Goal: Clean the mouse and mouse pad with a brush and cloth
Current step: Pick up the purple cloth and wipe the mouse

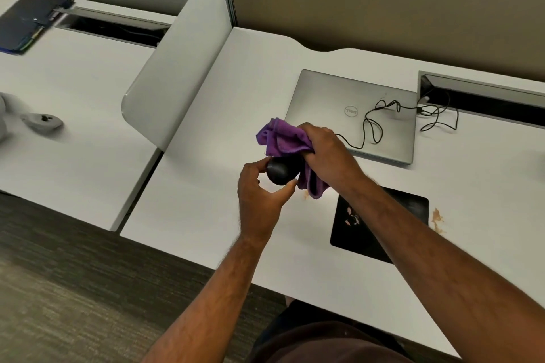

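My left hand point(261, 200) holds a black mouse point(281, 171) above the white desk point(224, 115), fingers and thumb curled round its sides. My right hand point(327, 156) grips a purple cloth point(283, 138) and presses it against the far side of the mouse. Part of the cloth hangs down below my right hand. The black mouse pad point(354, 233) lies flat on the desk to the right, under my right forearm, with small pinkish marks on it. No brush is in view.
A closed silver laptop point(333, 103) lies behind my hands with a black cable point(374, 124) coiled on it. Brown stains point(437, 219) mark the desk beside the pad. A grey divider panel point(180, 62) stands at left. A grey mouse point(41, 121) sits on the neighbouring desk.
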`<state>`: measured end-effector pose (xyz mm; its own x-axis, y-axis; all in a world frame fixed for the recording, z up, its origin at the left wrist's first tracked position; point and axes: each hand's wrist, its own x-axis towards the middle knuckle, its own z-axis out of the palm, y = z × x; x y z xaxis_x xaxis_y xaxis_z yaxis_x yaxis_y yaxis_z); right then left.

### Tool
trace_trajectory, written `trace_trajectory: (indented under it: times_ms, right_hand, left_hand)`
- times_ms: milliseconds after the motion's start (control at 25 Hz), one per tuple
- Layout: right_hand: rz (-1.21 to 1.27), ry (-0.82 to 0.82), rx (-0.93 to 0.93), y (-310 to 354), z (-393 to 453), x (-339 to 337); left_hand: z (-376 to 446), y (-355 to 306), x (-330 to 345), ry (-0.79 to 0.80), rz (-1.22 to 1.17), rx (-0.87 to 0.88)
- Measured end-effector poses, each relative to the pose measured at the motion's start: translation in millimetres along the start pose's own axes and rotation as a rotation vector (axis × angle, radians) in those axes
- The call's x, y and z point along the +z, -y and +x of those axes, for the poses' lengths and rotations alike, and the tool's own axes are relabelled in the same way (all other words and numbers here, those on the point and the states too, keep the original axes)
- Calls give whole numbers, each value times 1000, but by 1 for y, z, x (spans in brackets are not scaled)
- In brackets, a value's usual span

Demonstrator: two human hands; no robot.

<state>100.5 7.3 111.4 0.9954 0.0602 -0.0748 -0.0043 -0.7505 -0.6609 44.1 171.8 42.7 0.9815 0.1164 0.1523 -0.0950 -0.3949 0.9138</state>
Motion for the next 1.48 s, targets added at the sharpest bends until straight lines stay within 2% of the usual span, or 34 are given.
trace_trajectory:
  times_ms: [120,320,680,760,880,1000,1120,1320,1480]
  right_hand:
    - [91,-29,10,5,-3,-2]
    - [97,7,-153,16,-14,8]
    - [64,-63,120,-26,10,0]
    - [118,-134,165,-31,8,-3]
    - [214,-241,94,-23,3,-5]
    - [204,-147,-48,-15,-5,-1]
    - [172,-157,9,-21,-7,3]
    - [203,-244,127,-45,-13,-8]
    - [218,-262,208,-65,-27,-13]
  left_hand:
    - [4,-2,-2,-8,-13,-11]
    - [10,-10,-7,-28,-60,-27]
    - [1,0,-15,5,-9,86]
    - [1,0,-15,2,-6,88]
    - [1,2,-14,-14,-21,53]
    - [-1,4,-12,-22,-48,42]
    - [-1,7,-11,-9,-50,47]
    - [-3,23,-10,-85,-57,-138]
    - [-4,41,-5,-86,-29,-240]
